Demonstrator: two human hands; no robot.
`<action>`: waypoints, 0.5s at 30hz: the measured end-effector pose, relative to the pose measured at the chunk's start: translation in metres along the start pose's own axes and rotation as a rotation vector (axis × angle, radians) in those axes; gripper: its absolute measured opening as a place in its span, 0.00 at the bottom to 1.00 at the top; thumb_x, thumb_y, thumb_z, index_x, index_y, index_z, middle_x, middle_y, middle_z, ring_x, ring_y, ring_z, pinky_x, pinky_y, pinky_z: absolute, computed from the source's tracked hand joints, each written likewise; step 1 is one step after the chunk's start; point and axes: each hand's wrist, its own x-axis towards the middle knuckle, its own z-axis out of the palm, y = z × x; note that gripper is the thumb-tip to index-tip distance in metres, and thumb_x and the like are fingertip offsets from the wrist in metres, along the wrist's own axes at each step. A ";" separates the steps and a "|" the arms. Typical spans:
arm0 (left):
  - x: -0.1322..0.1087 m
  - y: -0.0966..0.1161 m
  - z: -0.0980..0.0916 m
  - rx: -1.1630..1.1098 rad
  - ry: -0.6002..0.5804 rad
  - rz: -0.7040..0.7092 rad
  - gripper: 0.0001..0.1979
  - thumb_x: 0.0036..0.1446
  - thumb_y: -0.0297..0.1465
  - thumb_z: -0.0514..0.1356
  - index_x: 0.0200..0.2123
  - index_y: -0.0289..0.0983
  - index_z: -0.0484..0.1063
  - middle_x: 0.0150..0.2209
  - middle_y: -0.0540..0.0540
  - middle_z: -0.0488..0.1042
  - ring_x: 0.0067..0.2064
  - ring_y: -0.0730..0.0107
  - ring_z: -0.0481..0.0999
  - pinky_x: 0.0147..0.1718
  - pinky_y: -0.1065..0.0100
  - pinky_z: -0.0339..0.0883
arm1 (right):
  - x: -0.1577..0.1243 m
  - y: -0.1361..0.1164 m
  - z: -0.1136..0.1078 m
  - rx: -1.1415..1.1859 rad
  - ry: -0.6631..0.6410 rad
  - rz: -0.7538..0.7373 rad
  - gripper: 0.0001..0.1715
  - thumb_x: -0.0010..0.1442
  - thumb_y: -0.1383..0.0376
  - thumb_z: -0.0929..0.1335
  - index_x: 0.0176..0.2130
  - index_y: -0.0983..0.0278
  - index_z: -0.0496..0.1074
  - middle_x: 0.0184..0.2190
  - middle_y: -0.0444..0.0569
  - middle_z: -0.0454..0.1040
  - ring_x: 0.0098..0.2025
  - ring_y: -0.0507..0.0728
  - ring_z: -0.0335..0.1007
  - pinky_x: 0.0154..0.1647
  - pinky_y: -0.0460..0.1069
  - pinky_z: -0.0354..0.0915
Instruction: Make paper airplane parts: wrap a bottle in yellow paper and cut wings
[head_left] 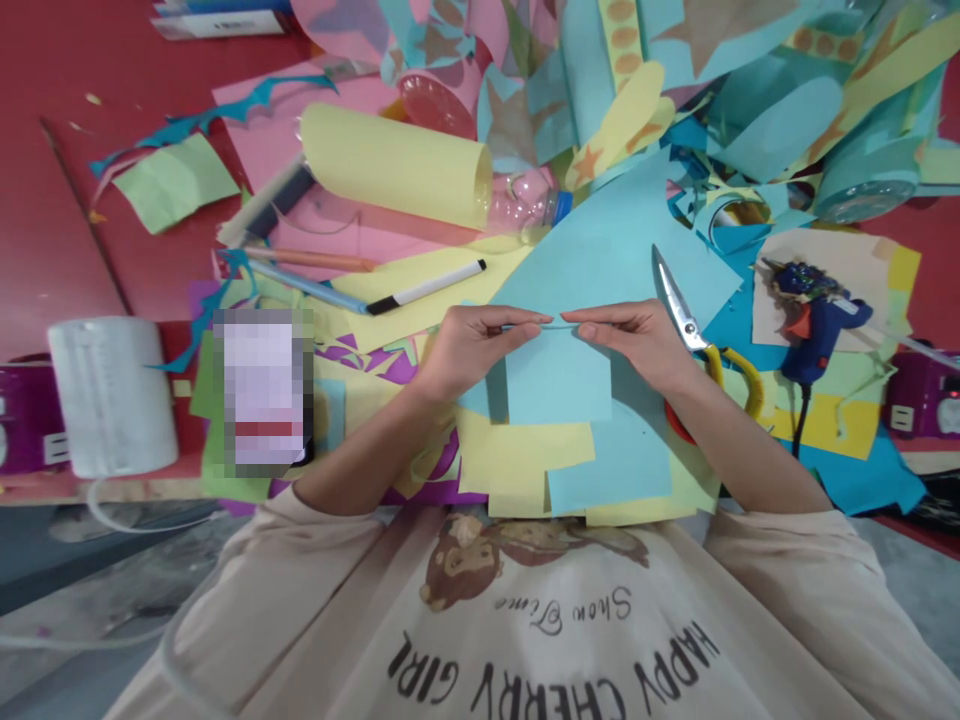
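Observation:
Between my hands hangs a light blue paper sheet (pixel 559 378), its top edge pinched near both corners and seemingly folded over in a narrow strip. My left hand (pixel 480 345) is closed on the left part of that edge. On the right part, my right hand (pixel 630 335) pinches the same edge, thumb below and fingers above. The fingertips of both hands almost meet at the middle. Under the sheet lie larger light blue paper (pixel 592 245) and yellow paper (pixel 525 450).
Scissors (pixel 684 310) with yellow handles lie beside my right forearm, a blue glue gun (pixel 814 345) farther right. A marker (pixel 431 287) and a yellow-wrapped bottle (pixel 397 165) lie ahead. At left are a phone (pixel 262 390) and a white box (pixel 112 395).

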 end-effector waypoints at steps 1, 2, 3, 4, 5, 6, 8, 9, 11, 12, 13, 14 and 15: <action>0.000 0.000 0.000 0.000 0.005 0.000 0.13 0.50 0.43 0.66 0.34 0.41 0.83 0.33 0.47 0.83 0.24 0.78 0.69 0.22 0.74 0.62 | 0.000 0.000 0.000 0.011 -0.004 0.001 0.13 0.49 0.59 0.75 0.37 0.58 0.83 0.24 0.45 0.76 0.26 0.50 0.61 0.28 0.49 0.60; 0.000 -0.001 0.000 -0.001 0.007 -0.002 0.12 0.50 0.42 0.66 0.34 0.41 0.83 0.33 0.47 0.83 0.22 0.80 0.65 0.19 0.74 0.58 | 0.000 -0.001 0.001 0.023 -0.008 0.000 0.13 0.49 0.60 0.75 0.37 0.58 0.83 0.25 0.45 0.77 0.26 0.50 0.62 0.28 0.49 0.60; 0.000 -0.001 0.000 -0.003 0.008 -0.004 0.12 0.50 0.41 0.66 0.34 0.41 0.83 0.32 0.47 0.82 0.20 0.82 0.61 0.18 0.74 0.55 | 0.000 -0.001 0.001 0.035 -0.012 -0.003 0.13 0.48 0.60 0.75 0.37 0.59 0.83 0.26 0.45 0.78 0.26 0.50 0.63 0.29 0.48 0.61; 0.000 0.000 0.000 -0.007 0.005 -0.007 0.12 0.50 0.41 0.66 0.34 0.41 0.83 0.32 0.47 0.82 0.19 0.82 0.58 0.17 0.74 0.53 | 0.000 -0.001 0.001 0.046 -0.015 -0.004 0.12 0.48 0.61 0.75 0.36 0.59 0.83 0.27 0.45 0.79 0.27 0.50 0.63 0.29 0.48 0.62; 0.000 0.000 0.000 -0.011 0.002 -0.006 0.12 0.50 0.40 0.66 0.34 0.41 0.83 0.31 0.47 0.82 0.19 0.82 0.57 0.17 0.73 0.52 | 0.000 -0.002 0.001 0.056 -0.018 -0.005 0.12 0.48 0.61 0.75 0.36 0.59 0.83 0.28 0.46 0.79 0.27 0.50 0.64 0.30 0.48 0.63; 0.000 0.000 0.000 -0.015 -0.001 -0.005 0.11 0.50 0.40 0.66 0.34 0.41 0.83 0.31 0.47 0.82 0.19 0.83 0.55 0.16 0.73 0.51 | 0.000 -0.002 0.002 0.063 -0.019 -0.005 0.12 0.48 0.62 0.75 0.36 0.59 0.83 0.28 0.46 0.80 0.27 0.50 0.65 0.30 0.48 0.64; 0.000 0.001 0.000 -0.022 -0.001 -0.001 0.11 0.49 0.39 0.66 0.33 0.41 0.83 0.30 0.47 0.82 0.18 0.83 0.53 0.16 0.73 0.49 | 0.000 -0.002 0.002 0.069 -0.018 -0.002 0.12 0.48 0.62 0.75 0.36 0.60 0.83 0.28 0.46 0.80 0.27 0.49 0.65 0.30 0.48 0.65; 0.000 0.001 0.000 -0.029 0.002 0.000 0.10 0.49 0.38 0.66 0.33 0.41 0.83 0.30 0.47 0.82 0.18 0.83 0.53 0.16 0.73 0.49 | 0.000 -0.002 0.002 0.068 -0.017 0.001 0.12 0.48 0.62 0.75 0.36 0.60 0.83 0.28 0.46 0.80 0.26 0.49 0.65 0.30 0.48 0.65; 0.000 0.001 0.001 -0.049 0.001 0.000 0.10 0.49 0.37 0.66 0.33 0.40 0.83 0.30 0.47 0.82 0.18 0.84 0.54 0.16 0.74 0.49 | 0.001 -0.001 0.002 0.066 -0.016 0.002 0.11 0.48 0.62 0.75 0.35 0.59 0.83 0.29 0.46 0.81 0.27 0.50 0.66 0.30 0.48 0.65; 0.000 0.001 0.001 -0.059 -0.002 0.000 0.09 0.49 0.37 0.66 0.32 0.40 0.83 0.30 0.47 0.82 0.18 0.84 0.54 0.16 0.74 0.50 | 0.001 0.000 0.001 0.067 -0.016 0.000 0.11 0.47 0.62 0.75 0.35 0.59 0.83 0.30 0.46 0.81 0.27 0.50 0.67 0.31 0.48 0.66; 0.000 0.001 0.001 -0.068 -0.006 0.001 0.09 0.49 0.36 0.66 0.32 0.39 0.83 0.31 0.47 0.82 0.18 0.84 0.56 0.16 0.74 0.51 | 0.001 0.001 0.001 0.070 -0.019 -0.005 0.11 0.47 0.62 0.75 0.35 0.59 0.83 0.31 0.46 0.82 0.28 0.50 0.69 0.32 0.48 0.67; 0.000 0.000 0.002 -0.074 -0.012 0.002 0.09 0.48 0.36 0.66 0.32 0.39 0.82 0.31 0.47 0.82 0.19 0.83 0.58 0.16 0.74 0.53 | 0.002 0.002 0.001 0.073 -0.022 -0.011 0.11 0.47 0.62 0.75 0.35 0.59 0.83 0.32 0.46 0.82 0.29 0.51 0.70 0.32 0.49 0.67; 0.001 0.000 0.002 -0.079 -0.017 0.003 0.09 0.49 0.36 0.66 0.32 0.38 0.82 0.31 0.47 0.82 0.20 0.81 0.62 0.18 0.74 0.56 | 0.002 0.003 0.001 0.075 -0.028 -0.018 0.10 0.48 0.62 0.75 0.35 0.58 0.83 0.33 0.46 0.82 0.30 0.52 0.71 0.34 0.49 0.68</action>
